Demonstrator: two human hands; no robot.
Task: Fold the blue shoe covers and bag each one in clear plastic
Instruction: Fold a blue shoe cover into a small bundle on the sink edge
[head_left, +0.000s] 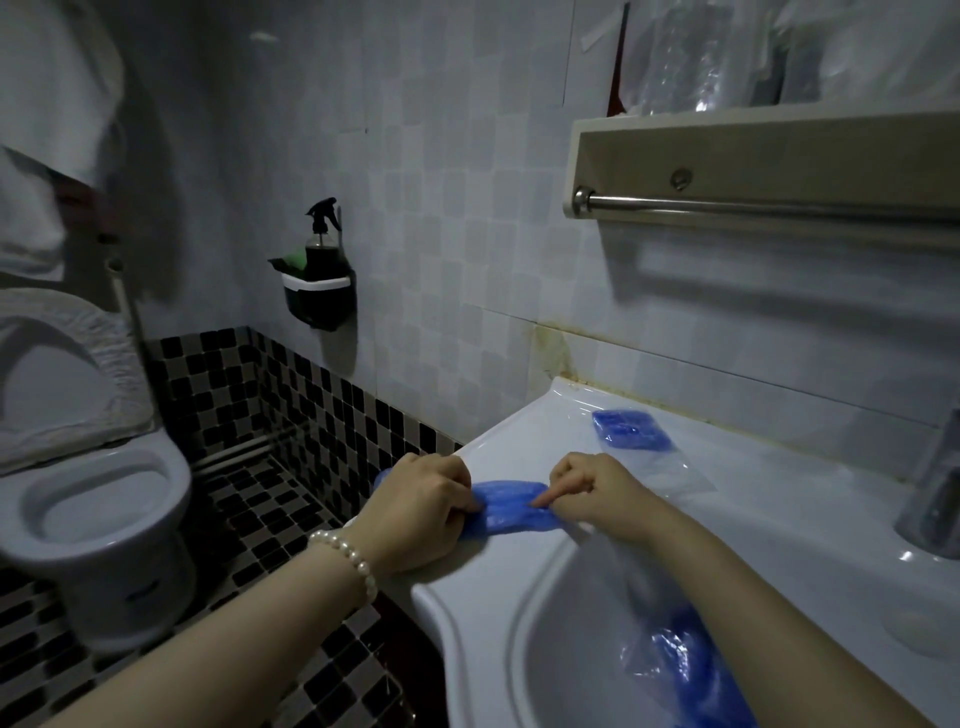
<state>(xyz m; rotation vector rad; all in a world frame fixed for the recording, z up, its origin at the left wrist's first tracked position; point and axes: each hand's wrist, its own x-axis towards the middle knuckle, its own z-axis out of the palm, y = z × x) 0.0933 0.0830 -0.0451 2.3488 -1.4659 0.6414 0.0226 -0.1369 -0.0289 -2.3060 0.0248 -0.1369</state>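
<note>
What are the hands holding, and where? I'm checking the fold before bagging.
Both hold one blue shoe cover on the sink rim: left hand grips its left end, right hand pinches its right end.

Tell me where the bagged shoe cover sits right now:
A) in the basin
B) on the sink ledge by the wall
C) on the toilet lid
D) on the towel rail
B: the bagged cover lies flat in clear plastic on the sink ledge next to the wall, beyond the two hands, left and right, which hold another cover.
</note>
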